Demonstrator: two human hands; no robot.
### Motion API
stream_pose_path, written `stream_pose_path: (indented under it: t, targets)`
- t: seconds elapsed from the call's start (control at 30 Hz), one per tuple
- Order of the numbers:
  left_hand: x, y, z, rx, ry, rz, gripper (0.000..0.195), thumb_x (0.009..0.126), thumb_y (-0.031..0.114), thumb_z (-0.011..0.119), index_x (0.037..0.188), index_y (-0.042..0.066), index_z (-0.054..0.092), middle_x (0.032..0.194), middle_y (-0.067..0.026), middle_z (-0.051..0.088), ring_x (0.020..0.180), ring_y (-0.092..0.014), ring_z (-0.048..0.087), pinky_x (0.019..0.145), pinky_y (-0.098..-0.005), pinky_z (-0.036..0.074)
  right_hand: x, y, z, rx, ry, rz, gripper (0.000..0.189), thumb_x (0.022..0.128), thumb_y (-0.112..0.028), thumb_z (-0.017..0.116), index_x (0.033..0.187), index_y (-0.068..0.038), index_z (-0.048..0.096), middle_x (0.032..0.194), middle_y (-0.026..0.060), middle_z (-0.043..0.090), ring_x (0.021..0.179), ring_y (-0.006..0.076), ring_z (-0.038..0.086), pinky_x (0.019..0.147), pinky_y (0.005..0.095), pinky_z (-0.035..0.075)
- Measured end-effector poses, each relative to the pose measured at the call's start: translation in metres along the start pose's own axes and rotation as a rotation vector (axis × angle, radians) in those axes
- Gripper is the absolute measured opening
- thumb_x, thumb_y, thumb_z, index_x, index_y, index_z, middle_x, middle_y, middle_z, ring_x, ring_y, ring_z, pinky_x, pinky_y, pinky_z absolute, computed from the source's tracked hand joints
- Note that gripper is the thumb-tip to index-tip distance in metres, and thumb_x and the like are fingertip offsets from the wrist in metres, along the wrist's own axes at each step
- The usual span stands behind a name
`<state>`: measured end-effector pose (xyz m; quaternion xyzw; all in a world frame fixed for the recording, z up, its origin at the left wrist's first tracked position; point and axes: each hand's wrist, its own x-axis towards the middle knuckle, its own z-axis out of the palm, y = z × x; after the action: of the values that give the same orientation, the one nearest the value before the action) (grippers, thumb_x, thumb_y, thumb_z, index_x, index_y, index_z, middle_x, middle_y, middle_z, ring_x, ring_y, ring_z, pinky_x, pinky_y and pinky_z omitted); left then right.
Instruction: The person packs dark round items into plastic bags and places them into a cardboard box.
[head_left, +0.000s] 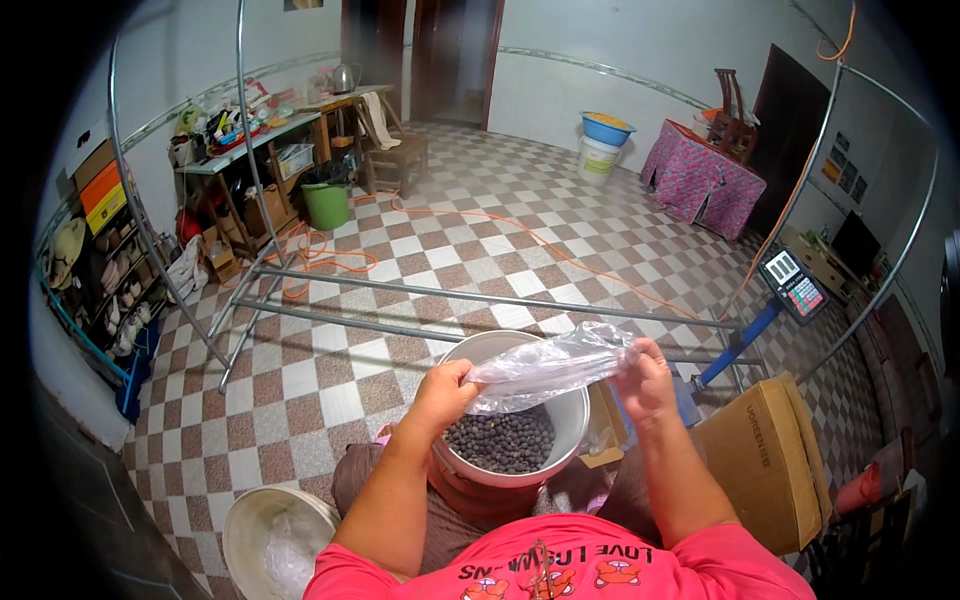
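Observation:
A clear plastic bag (547, 367) is stretched sideways between my two hands. My left hand (442, 394) grips its left end, and my right hand (645, 382) pinches the other end a little higher. Under the bag stands a white bucket (574, 431) between my knees. Small dark round fruits or seeds (502, 442) lie inside it, partly covered by the bag and my left forearm. Whether the bag holds anything cannot be made out; it looks thin and flat.
A second white bucket (244, 525) with clear plastic in it stands at lower left. On the right are a large cardboard box (757, 457) and a digital scale's display (795, 285) on a blue post. A metal tube frame (487, 298) crosses the tiled floor, where an orange cord (517, 223) runs.

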<state>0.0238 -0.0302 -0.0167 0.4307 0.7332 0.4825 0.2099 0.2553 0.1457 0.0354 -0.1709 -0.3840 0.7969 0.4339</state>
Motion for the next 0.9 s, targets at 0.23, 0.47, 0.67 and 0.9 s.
stream_pose_path:
  t: [0.23,0.47,0.67,0.9]
  targets:
    - [-0.002,0.000,0.003,0.017,0.104,0.161,0.020,0.075,0.014,0.067,0.070,0.002,0.053,0.070,-0.0093,0.056,0.063,-0.019,0.053,0.057,-0.0309,0.042,-0.001,-0.004,0.000,-0.002,0.076,-0.017,0.018,0.081,0.002,0.048,0.067,-0.010,0.050,0.062,0.0023,0.051,0.055,0.0137,0.050,0.054,0.0312,0.046]
    - [-0.006,0.016,-0.007,-0.565,-0.128,-0.204,0.011,0.076,-0.001,0.058,0.080,0.004,0.049,0.066,-0.0043,0.053,0.063,-0.013,0.054,0.055,-0.0253,0.043,0.007,-0.012,-0.021,0.037,0.139,0.029,0.016,0.079,-0.001,0.055,0.072,-0.014,0.050,0.077,0.0030,0.057,0.059,0.0138,0.051,0.054,0.0293,0.046]
    - [-0.002,-0.002,0.003,0.175,0.187,0.237,0.013,0.073,-0.005,0.049,0.084,0.002,0.052,0.078,-0.0107,0.055,0.072,-0.023,0.057,0.065,-0.0303,0.047,0.007,-0.012,-0.016,0.082,0.131,-0.004,0.018,0.078,0.004,0.050,0.065,-0.008,0.049,0.079,0.0057,0.057,0.064,0.0162,0.055,0.057,0.0329,0.050]
    - [-0.003,0.000,0.009,0.242,0.271,0.287,0.013,0.077,0.002,0.050,0.088,0.003,0.058,0.087,-0.0141,0.056,0.080,-0.029,0.056,0.073,-0.0347,0.046,-0.005,-0.012,0.001,-0.209,-0.271,-0.144,0.020,0.063,0.012,0.036,0.057,-0.001,0.049,0.077,0.0079,0.053,0.070,0.0180,0.052,0.067,0.0275,0.044]
